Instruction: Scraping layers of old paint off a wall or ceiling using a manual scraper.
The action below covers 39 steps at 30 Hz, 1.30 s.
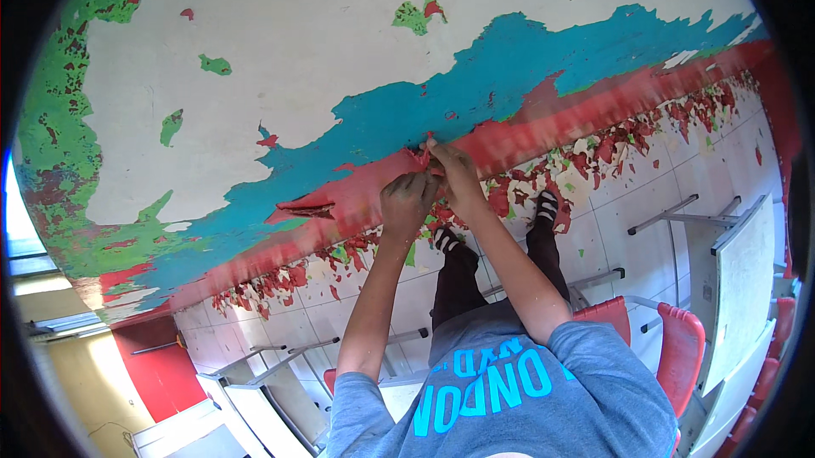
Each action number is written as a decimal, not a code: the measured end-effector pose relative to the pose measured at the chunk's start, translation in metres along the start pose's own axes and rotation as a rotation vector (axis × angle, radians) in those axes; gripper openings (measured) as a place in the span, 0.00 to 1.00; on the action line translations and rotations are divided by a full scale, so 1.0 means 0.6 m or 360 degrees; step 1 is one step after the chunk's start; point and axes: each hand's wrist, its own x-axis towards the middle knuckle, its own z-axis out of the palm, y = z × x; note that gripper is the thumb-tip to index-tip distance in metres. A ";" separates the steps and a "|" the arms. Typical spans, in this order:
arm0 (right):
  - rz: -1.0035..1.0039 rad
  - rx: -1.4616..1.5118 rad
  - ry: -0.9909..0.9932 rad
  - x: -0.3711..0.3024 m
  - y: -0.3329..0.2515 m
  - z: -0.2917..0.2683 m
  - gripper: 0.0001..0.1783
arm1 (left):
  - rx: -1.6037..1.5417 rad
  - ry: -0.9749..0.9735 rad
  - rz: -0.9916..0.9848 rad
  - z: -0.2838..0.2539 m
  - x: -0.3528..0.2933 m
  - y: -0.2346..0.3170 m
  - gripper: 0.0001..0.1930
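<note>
A wall with peeling paint rises in front of me, bare white above, with a blue band and a red band lower down. My right hand pinches a raised piece of red paint where the blue meets the red. Close beside it, my left hand is closed against the red band, fingertips bent toward the same spot; what they grip is hidden. Left of my hands, a torn flap of red paint stands away from the wall.
Red, green and white paint flakes litter the tiled floor along the wall's foot. My sandalled feet stand among them. Behind me are red chairs and white-topped desks at right, with more desks at left.
</note>
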 end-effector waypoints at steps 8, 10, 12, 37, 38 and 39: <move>0.0150 0.0600 -0.0001 0.010 -0.008 0.003 0.06 | -0.0054 0.0057 -0.0062 -0.003 0.008 0.008 0.08; 0.0145 0.0859 -0.0031 0.011 -0.002 -0.007 0.05 | -0.0059 0.0059 -0.0075 -0.005 0.010 0.009 0.09; 0.0167 0.1032 -0.0131 0.003 0.010 -0.021 0.05 | -0.0029 0.0016 -0.0075 -0.005 0.010 0.009 0.09; 0.0345 0.0343 -0.0115 0.036 0.072 -0.023 0.05 | -0.0544 0.0291 -0.1119 -0.018 -0.004 0.004 0.13; 0.0339 0.0356 -0.0173 0.035 0.074 -0.025 0.05 | -0.0536 0.0331 -0.1076 -0.021 0.006 0.006 0.13; 0.0365 0.0388 -0.0153 0.035 0.076 -0.026 0.05 | -0.0486 0.0289 -0.1131 -0.022 0.017 0.008 0.14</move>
